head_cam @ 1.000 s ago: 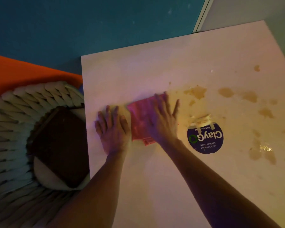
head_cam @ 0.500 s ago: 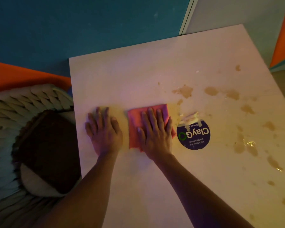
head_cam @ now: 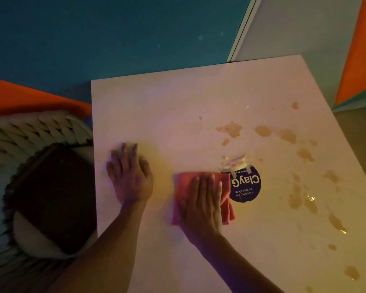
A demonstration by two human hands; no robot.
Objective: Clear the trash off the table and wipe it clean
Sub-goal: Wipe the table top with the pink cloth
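The right hand [head_cam: 201, 206] lies flat, fingers spread and extended, pressing down on the pink cloth [head_cam: 184, 187] near the middle of the frame; it grips nothing, it simply pins the cloth to the table [head_cam: 167, 106] with palm and fingers. The cloth is directly under that hand, showing past it on the left, above the fingertips and on the right, where a folded edge trails down toward the lower right. The left hand [head_cam: 131, 176] rests flat and empty on the table, left of the cloth and a little higher in the frame, apart from it, and looks to be bracing. What the next stroke turns on is where the mess lies from the cloth: the brown stains [head_cam: 230, 129] are all to the right and upper right, running in a band from the upper centre right down the right edge toward the lower right corner, with some wet, glinting patches among them. The table left of the cloth and above the left hand looks clean. So the wiping has to travel rightward, and the right hand, already on the cloth, is the nearer one. Just beside the cloth on the right is a round dark sticker [head_cam: 246, 187], its left edge covered by the cloth, with a pale torn scrap [head_cam: 235, 161] at its top; that scrap seems to be leftover trash the cloth may snag on. A basket [head_cam: 30, 132] sits off the table at the left.
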